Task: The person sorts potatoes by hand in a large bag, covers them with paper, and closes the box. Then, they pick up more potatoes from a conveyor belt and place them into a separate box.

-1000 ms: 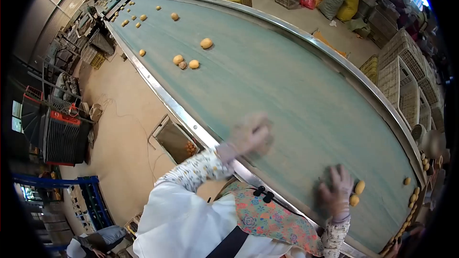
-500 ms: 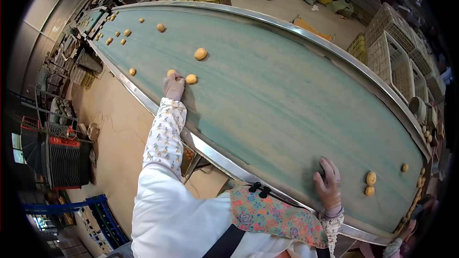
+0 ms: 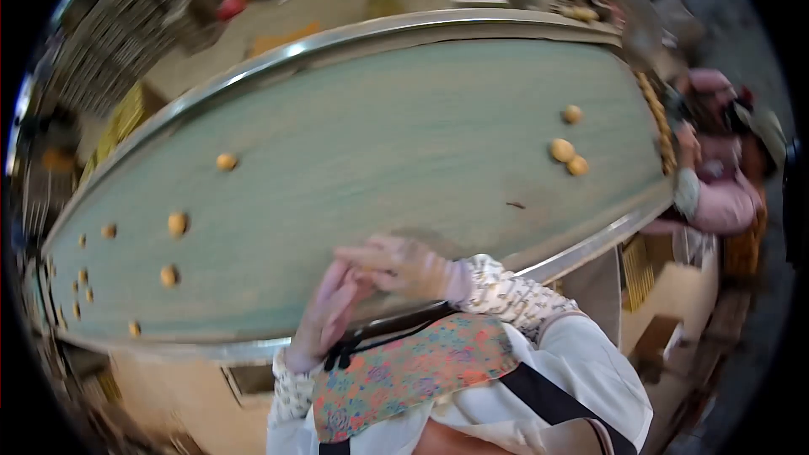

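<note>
Both of my hands meet above the near edge of the green conveyor belt point(image 3: 396, 160), blurred by motion. My left hand point(image 3: 330, 307), thinly gloved, has its fingers closed and bent toward the right; what they hold, if anything, is hidden. Over its fingertips reaches my right hand point(image 3: 404, 265), touching it, with fingers stretched out to the left. Left of the hands a potato point(image 3: 169, 275) lies on the belt, with another potato point(image 3: 177, 224) just beyond it. Farther along, a potato point(image 3: 226, 162) sits alone. Toward the right end, a potato point(image 3: 562, 150) lies in a small group.
Metal rails point(image 3: 295, 49) border the belt. At its right end is a row of potatoes point(image 3: 657, 122), beside a co-worker point(image 3: 716, 177) in pink. Several smaller potatoes lie at the far left. Stacked crates point(image 3: 109, 50) stand behind the belt.
My view has turned toward the right. My left hand has come back from the potato it touched and now meets my right hand. That potato no longer shows on the belt.
</note>
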`<state>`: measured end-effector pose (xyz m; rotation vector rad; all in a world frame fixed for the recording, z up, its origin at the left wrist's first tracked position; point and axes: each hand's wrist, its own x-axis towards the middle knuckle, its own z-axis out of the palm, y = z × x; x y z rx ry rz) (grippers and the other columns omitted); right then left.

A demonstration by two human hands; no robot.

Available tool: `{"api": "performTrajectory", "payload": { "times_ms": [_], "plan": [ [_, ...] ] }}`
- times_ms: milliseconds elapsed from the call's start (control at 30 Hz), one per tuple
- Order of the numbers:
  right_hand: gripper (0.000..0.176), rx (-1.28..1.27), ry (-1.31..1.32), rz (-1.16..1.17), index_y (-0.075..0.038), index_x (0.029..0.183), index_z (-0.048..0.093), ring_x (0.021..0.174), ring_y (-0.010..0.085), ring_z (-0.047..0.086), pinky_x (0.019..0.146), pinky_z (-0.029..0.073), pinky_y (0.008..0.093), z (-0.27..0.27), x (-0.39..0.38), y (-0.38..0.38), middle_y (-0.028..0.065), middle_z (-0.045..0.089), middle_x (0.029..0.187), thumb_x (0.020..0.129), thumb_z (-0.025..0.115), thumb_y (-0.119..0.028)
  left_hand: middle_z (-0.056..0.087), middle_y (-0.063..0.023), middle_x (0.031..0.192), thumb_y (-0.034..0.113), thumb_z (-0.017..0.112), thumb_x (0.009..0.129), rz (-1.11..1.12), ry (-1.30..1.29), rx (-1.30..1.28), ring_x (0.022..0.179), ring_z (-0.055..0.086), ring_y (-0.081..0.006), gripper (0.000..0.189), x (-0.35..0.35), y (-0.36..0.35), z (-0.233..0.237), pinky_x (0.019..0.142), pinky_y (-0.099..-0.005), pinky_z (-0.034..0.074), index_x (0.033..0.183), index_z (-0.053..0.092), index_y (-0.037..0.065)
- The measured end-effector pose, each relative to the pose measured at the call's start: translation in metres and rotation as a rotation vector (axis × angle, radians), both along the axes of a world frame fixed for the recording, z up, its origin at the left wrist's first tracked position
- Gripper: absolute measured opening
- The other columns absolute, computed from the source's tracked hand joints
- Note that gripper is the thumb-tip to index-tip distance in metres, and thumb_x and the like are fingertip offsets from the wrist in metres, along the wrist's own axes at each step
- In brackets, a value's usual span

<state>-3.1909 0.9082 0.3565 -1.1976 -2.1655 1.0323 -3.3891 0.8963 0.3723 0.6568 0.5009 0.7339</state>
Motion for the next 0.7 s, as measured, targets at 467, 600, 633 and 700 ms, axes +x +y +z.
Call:
{"api": "performTrajectory", "payload": {
  "times_ms": [467,600,633,700],
  "plan": [
    [0.039,1.055,-0.297,-0.378,-0.006,0.117,0.061,0.078,0.0290,0.061,0.068,0.049,0.0392,0.162,0.062,0.006,0.0144,0.063,0.095,0.082,0.068,-0.019,0.069,-0.0172,0.101,0.011,0.063,0.085,0.428,0.920,0.808,0.090,0.068,-0.0249,0.038,-0.079,-0.029,-0.096,0.083,-0.0340,0.053,0.119,0.059,-0.004],
    [0.047,1.844,-0.747,-0.828,-0.007,0.124,0.055,0.088,0.0306,0.062,0.075,0.049,0.0437,0.302,0.190,0.021,0.0155,0.062,0.099,0.082,0.065,-0.025,0.068,-0.0186,0.103,0.011,0.062,0.085,0.430,0.895,0.840,0.090,0.068,-0.0255,0.038,-0.079,-0.027,-0.097,0.083,-0.0340,0.052,0.119,0.059,-0.005],
    [0.049,1.929,-0.886,-1.039,-0.008,0.126,0.054,0.090,0.0310,0.062,0.076,0.049,0.0448,0.316,0.240,0.035,0.0158,0.062,0.100,0.082,0.065,-0.027,0.068,-0.0186,0.103,0.011,0.062,0.086,0.424,0.904,0.847,0.090,0.068,-0.0255,0.038,-0.081,-0.029,-0.094,0.083,-0.0341,0.052,0.119,0.059,-0.005],
    [0.062,1.388,-0.939,-1.525,-0.010,0.136,0.045,0.102,0.0339,0.059,0.085,0.048,0.0460,0.279,0.305,0.048,0.0181,0.060,0.112,0.081,0.065,-0.031,0.068,-0.0187,0.103,0.010,0.061,0.086,0.449,0.906,0.849,0.090,0.068,-0.0254,0.037,-0.076,-0.029,-0.091,0.083,-0.0342,0.052,0.120,0.059,-0.005]
  ]
}}
